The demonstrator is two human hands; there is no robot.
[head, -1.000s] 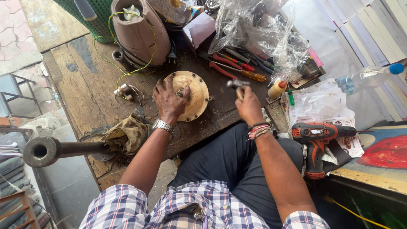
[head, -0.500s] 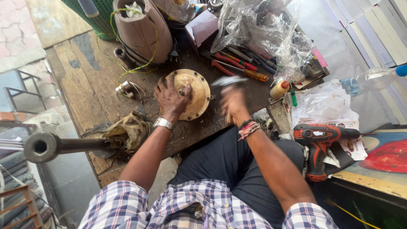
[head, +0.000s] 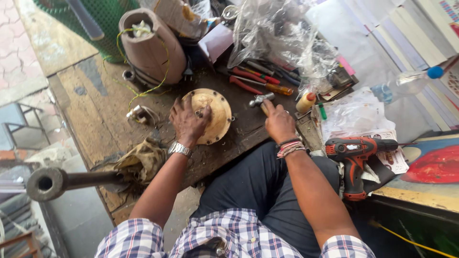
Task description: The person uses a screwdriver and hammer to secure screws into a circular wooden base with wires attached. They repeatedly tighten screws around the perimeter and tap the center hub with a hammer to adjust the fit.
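Overhead view of a worn wooden workbench (head: 91,110), seen from above the seated person's lap. The left hand (head: 189,119) lies palm-down, fingers spread, pressed flat on the round tan disc (head: 215,114) at the middle of the bench; the hand covers the disc's left portion, so that part of its face and rim is hidden. A small fitting sits under the fingertips, too obscured to identify. A metal watch (head: 179,149) circles the left wrist.

The right hand (head: 278,123) is closed around the handle of a small hammer (head: 260,100); only the metal head and a short length of handle emerge above the fist. The head hangs just right of the disc, not touching it. Thread bracelets (head: 289,147) band the right wrist.

Behind the disc stands a brown cylindrical housing (head: 150,45), open at the top, with yellow-green wire (head: 162,81) trailing from it. Red-handled tools (head: 253,79) lie beneath a crumpled clear plastic bag (head: 282,38) that veils much of them. A small bottle with an orange cap (head: 306,101) stands near the hammer. To the right rest a red and black power drill (head: 356,157) and a clear bottle with a blue cap (head: 406,81). At lower left a dark metal pipe (head: 62,181) projects from beneath a rag (head: 136,160), its far end concealed. The frame cuts off the person's checked shirt (head: 234,239) at the bottom edge.
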